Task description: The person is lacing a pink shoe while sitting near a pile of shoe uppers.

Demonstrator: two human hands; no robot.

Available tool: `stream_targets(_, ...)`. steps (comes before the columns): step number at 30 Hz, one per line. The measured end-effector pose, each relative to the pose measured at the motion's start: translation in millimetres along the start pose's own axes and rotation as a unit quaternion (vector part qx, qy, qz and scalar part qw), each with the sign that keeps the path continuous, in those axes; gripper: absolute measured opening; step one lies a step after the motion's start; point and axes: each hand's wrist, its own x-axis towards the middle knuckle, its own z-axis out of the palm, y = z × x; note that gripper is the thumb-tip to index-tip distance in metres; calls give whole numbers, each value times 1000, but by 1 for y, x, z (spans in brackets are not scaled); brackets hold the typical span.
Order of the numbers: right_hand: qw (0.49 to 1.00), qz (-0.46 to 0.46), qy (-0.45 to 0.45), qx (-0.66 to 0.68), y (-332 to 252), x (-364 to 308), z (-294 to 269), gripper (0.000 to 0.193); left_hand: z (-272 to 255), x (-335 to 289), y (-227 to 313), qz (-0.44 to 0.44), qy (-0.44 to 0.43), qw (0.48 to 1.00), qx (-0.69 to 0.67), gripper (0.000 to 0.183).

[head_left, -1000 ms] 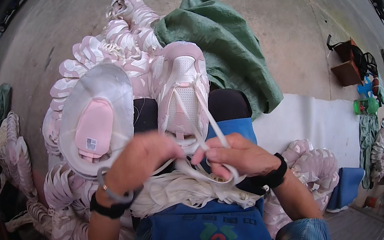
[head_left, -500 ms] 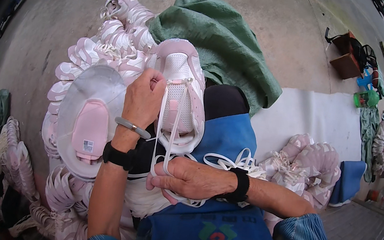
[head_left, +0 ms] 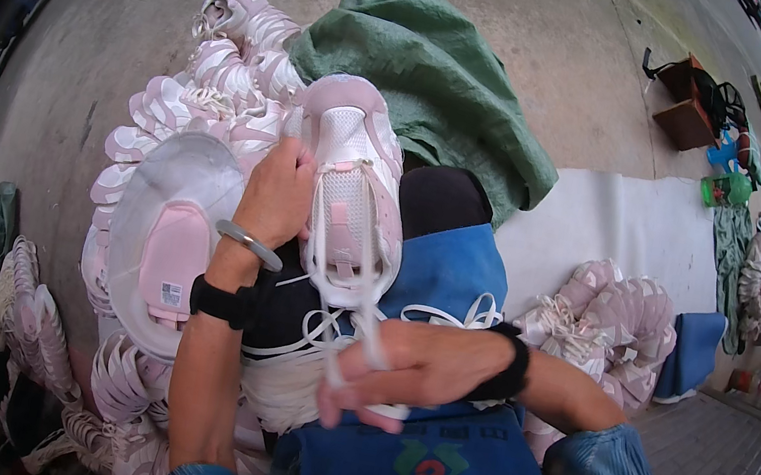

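A pink and white sneaker (head_left: 383,208) stands toe away from me over my lap, its white shoelace (head_left: 323,228) running through the upper eyelets. My left hand (head_left: 278,190) is closed on the shoe's left side, fingertips partly hidden. Below the heel, my right hand (head_left: 410,363), smeared by motion, has the loose lace ends drawn taut between its fingers. A thick bundle of white laces (head_left: 282,390) lies on my lap under the hands. Left of my left wrist sits a pale round basin (head_left: 160,171) with a pink insole (head_left: 179,254) in it.
Rows of similar sneakers (head_left: 145,113) surround the basin, and another pile (head_left: 612,327) lies at right. Beyond the shoe spreads a green woven sheet (head_left: 420,63). A white sheet (head_left: 624,228) covers ground at right, near a brown box (head_left: 687,123) and a blue cloth (head_left: 691,355).
My right hand has moved slightly right and down, pulling the lace ends together below the heel. My left hand has shifted a little left and down, off the lace to the shoe's side.
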Motion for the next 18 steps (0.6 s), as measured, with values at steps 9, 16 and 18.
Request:
stream_targets(9, 995, 8, 48, -92, 2, 1, 7, 30, -29, -32, 21, -152, -120, 969, -155, 26)
stream_targets(16, 915, -28, 4, -402, 36, 46, 29, 19, 3, -55, 17, -254, -208, 749, -575, 37)
stream_targets(18, 928, 5, 31, -372, 40, 34, 26, 21, 8, -60, 10, -227, -195, 742, -600, 30)
